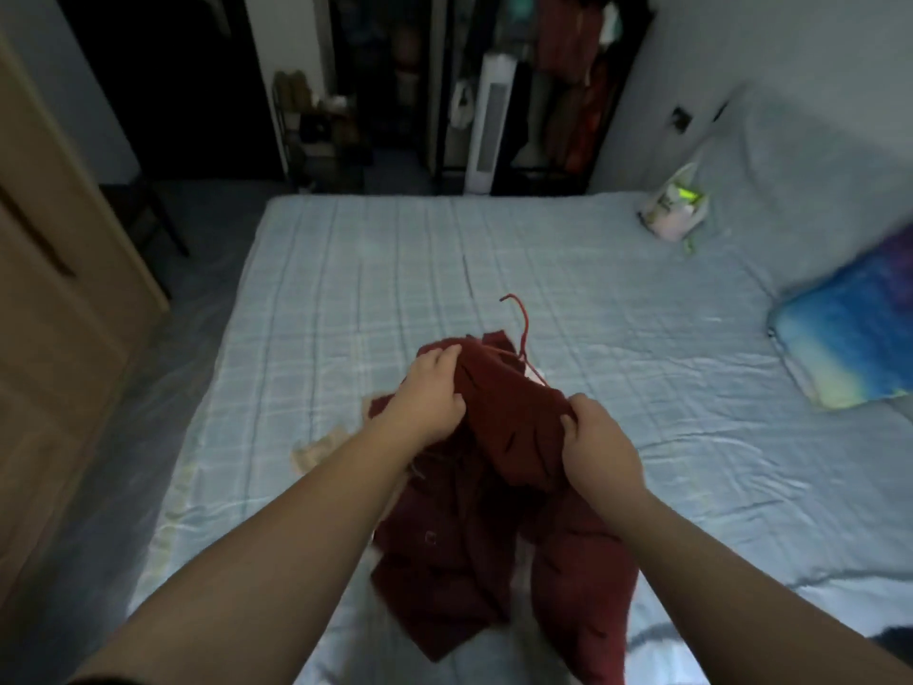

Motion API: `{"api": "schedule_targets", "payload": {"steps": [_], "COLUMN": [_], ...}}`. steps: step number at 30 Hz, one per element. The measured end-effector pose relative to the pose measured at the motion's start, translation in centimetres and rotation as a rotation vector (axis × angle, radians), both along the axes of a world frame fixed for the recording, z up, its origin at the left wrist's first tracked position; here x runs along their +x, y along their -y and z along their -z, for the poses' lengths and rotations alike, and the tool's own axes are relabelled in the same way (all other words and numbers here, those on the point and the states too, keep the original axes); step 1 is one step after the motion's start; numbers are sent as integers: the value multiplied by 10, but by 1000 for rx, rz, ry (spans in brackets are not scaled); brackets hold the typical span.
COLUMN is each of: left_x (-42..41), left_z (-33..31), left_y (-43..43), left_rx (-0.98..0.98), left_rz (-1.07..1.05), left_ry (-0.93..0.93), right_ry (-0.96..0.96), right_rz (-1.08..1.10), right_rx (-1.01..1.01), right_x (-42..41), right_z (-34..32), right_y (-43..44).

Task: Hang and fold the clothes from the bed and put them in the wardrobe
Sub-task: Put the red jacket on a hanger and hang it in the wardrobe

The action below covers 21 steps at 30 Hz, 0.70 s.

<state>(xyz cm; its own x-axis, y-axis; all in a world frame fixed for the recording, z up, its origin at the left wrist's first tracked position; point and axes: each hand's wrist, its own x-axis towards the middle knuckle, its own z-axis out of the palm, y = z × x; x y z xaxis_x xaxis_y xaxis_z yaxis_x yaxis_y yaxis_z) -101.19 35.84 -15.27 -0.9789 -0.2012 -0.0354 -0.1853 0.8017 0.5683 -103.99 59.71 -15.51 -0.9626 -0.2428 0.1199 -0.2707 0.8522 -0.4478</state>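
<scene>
Above the bed (346, 269), left hand (429, 395) and right hand (595, 444) each clutch a dark red garment (494, 437), lifted off the sheet, seemingly to fit a red hanger (521, 328) poking from its top.

dark red garment (494, 487) on dark red hanger (522, 333); pale blue sheet (395, 269) with faint plaid lines; blue-purple-yellow tie-dye pillow (854, 328); white bag (674, 205) with green accents; tan wooden door (54, 338).
</scene>
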Motion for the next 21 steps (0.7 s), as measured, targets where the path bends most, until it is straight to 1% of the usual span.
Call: {"api": "schedule_targets", "payload": {"steps": [4,7,10,13,15,17,21], "left_x": [-44,-69,-93,-110,-117,-119,-116], "left_z": [-54,-92,-135,-172,-193,-215,-268], "left_y": [-15,-27,-42,-59,-73,-91,-130], "left_rx": [-114,-205,-312,-295,-294,-305,-340], "left_rz": [88,125,165,231,256,254,274], "left_ry": [-82,-124,-177,-107,-94,-155,-351], "right_ry": [-102,-174,-232,-275,-305,-331,-365], "right_rz": [-35,-51,-69,-96,-124,-141,-136], "right_rx": [-18,-46,-31,0,22,40,65], "right_x": [-26,-45,-63,-81,-94,-107,-124], "right_z": [-63,-106,-147,-186,-210,-231,-267], "right_y": [-34,-70,-112,-150,-170,-186,-207]}}
